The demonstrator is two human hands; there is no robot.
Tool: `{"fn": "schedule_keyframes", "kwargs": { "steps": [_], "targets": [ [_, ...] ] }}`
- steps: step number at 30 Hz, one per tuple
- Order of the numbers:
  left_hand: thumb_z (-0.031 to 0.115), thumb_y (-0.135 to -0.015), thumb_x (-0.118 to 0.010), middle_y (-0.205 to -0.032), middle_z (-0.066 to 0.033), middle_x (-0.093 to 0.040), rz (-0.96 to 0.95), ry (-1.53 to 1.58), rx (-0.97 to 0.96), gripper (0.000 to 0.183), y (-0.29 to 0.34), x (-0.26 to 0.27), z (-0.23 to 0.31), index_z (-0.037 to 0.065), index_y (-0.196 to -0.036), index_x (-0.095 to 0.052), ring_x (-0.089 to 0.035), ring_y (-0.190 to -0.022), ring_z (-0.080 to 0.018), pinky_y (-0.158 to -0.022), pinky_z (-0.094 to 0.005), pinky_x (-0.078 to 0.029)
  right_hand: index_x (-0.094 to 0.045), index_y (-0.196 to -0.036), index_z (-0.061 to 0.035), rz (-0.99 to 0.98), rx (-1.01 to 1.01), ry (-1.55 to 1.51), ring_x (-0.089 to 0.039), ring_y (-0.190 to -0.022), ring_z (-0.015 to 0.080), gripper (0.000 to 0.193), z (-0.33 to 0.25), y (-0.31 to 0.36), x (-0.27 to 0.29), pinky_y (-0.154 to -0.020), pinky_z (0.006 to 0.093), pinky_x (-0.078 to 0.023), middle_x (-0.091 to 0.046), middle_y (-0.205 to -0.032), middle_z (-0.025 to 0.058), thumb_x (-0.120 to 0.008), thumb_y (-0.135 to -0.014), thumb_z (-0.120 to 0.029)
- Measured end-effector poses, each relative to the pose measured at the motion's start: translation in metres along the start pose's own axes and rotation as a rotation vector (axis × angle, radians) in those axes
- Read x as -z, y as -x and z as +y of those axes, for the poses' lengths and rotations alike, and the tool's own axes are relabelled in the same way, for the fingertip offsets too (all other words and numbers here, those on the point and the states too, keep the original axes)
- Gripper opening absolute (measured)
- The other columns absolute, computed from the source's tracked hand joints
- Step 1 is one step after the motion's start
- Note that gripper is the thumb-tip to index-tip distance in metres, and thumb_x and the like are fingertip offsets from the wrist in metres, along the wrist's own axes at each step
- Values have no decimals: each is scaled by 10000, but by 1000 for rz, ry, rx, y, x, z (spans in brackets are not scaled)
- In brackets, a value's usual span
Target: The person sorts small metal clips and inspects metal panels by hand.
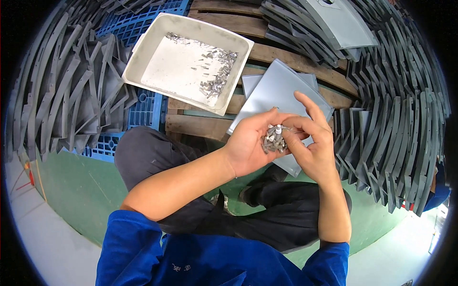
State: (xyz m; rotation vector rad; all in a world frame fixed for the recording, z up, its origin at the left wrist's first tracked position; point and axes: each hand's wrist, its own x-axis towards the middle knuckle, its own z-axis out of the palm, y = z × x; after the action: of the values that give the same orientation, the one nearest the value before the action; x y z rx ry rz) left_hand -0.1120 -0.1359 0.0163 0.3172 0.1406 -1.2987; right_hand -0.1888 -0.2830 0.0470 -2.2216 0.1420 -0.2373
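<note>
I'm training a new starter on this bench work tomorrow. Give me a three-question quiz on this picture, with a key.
1. True or false: the left hand cups a heap of small metal pieces.
2. What is the right hand doing? A) resting on the knee B) picking at the heap with its fingers C) lifting the tray
3. Fill in: more small metal pieces lie in the white ____ on the wooden pallet.

Key
1. True.
2. B.
3. Tray. A grey curved plate lies beside it, just behind the hands.
</note>
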Motion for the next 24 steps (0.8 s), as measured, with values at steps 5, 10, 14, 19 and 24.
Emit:
{"fn": "schedule_keyframes", "kwargs": {
  "steps": [5, 10, 14, 19, 24],
  "targets": [
    [335, -1013, -331, -1123, -89, -621, 63, -21, -31, 442, 2, -5, 3, 8, -1205, -559, -601, -1041, -180, -900, -349, -475, -675, -915, -10, -2, -45, -199, -548, -1176, 280, 138, 5, 1, 5, -970, 372, -418, -537, -1311, 208, -672, -778, -29],
    [272, -985, -405, -1043, -108, -654, 212, -59, -46, 374, -2, 6, 3, -9, -1154, -586, -644, -925, -215, -814, -358, -528, -656, -939, -5, 29, -69, -293, -580, -1117, 227, 117, 12, 2, 9, -967, 353, -417, -590, -1250, 171, -659, -828, -41],
    [229, -947, -477, -851, -52, -617, 265, -182, -23, 247, 1, 16, 6, 30, -1012, -608, -574, -691, -131, -543, -255, -418, -641, -951, 21, 70, -299, -447, -611, -995, 161, 109, 12, -1, 17, -908, 299, -453, -657, -1114, 121, -640, -861, -40],
    [226, -955, -479, -771, -21, -551, 374, -170, -145, 189, 1, 13, 23, 51, -925, -544, -481, -560, -81, -392, -195, -273, -639, -939, 40, 287, -309, -232, -548, -747, 61, 117, 70, -12, 41, -686, 202, -445, -647, -835, 17, -636, -881, -61],
    [247, -968, -491, -761, -13, -531, 379, -227, -235, 196, -5, 19, 30, 60, -913, -511, -443, -545, -61, -387, -189, -262, -635, -923, 39, 256, -343, -148, -524, -702, 50, 110, 97, -9, 44, -650, 193, -425, -620, -789, -9, -639, -881, -63]
  ]
}}
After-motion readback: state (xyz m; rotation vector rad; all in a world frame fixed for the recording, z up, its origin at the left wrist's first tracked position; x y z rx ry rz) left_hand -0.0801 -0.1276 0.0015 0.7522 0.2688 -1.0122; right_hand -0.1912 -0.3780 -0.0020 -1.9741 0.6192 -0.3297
